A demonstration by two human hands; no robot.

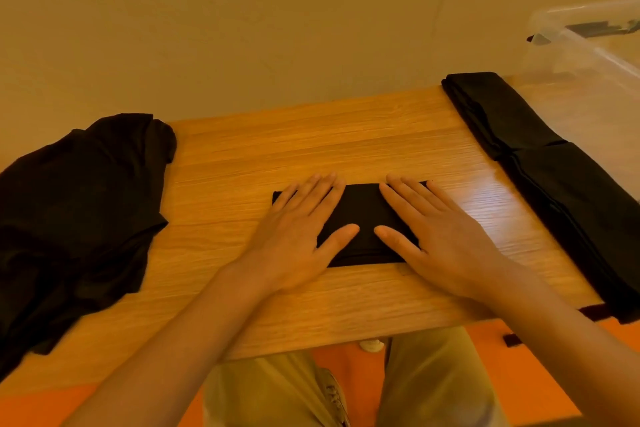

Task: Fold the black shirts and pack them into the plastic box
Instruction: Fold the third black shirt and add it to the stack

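Fingers (313, 191) of both hands flat, ungripping, on folded shirt (360, 215), long axis L-R.

No readable text, labels, brands or nos. anywhere in view.
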